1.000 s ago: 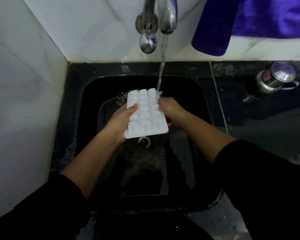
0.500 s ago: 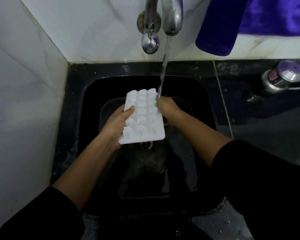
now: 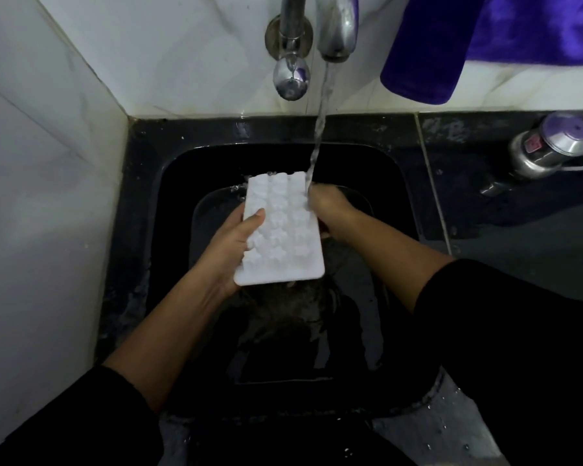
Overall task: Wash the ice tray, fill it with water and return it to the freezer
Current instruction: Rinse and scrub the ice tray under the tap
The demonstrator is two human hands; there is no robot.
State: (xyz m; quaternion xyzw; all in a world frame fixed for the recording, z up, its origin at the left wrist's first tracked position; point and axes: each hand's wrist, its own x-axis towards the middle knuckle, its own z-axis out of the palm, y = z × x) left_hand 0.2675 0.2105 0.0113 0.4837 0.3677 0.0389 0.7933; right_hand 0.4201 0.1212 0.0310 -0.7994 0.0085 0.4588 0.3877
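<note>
We hold a white moulded plastic ice tray point(image 3: 280, 230) over the basin of a black square sink point(image 3: 403, 183). It lies lengthwise away from us, with its star-shaped moulds facing up towards us. Our left hand point(image 3: 231, 250) has the tray's left long edge. Its grip is pinched on the tray, with the thumb point(image 3: 256, 218) pressed flat on the top face and the fingers hidden beneath. Our right hand point(image 3: 330, 206) is at the far part of the right long edge, its grip curled round that edge with the fingertips out of sight under the tray.

A thin stream of water point(image 3: 320, 129) falls from the chrome tap point(image 3: 337, 28) on the white marble wall point(image 3: 48, 196). It lands at the tray's far right corner, just where the right hand meets it. A purple cloth point(image 3: 451, 45) hangs to the right of the tap. On the dark wet bench point(image 3: 519, 247) right of the sink is a lidded steel mug point(image 3: 549, 146), well apart from the tray.
</note>
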